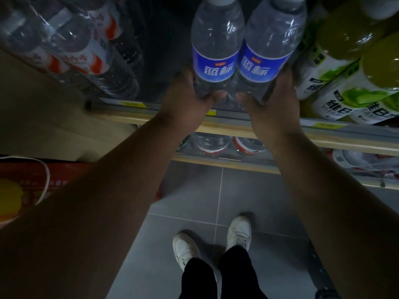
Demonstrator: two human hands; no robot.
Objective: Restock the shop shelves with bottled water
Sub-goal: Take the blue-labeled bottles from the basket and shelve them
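Note:
Two clear water bottles with blue labels stand side by side at the shelf front. My left hand [190,98] grips the base of the left bottle [216,46], thumb across its lower front. My right hand [274,100] grips the base of the right bottle [269,48] the same way. Both bottles sit over the shelf edge [151,114], in a dark gap between other drinks. Whether their bottoms rest on the shelf is hidden by my hands.
Clear bottles with red-and-white labels [86,57] fill the shelf to the left. Green-labelled yellow drinks [354,78] crowd the right. A lower shelf [216,160] holds red-capped bottles. A red carton [32,182] sits at left. Grey tiled floor [194,201] and my white shoes lie below.

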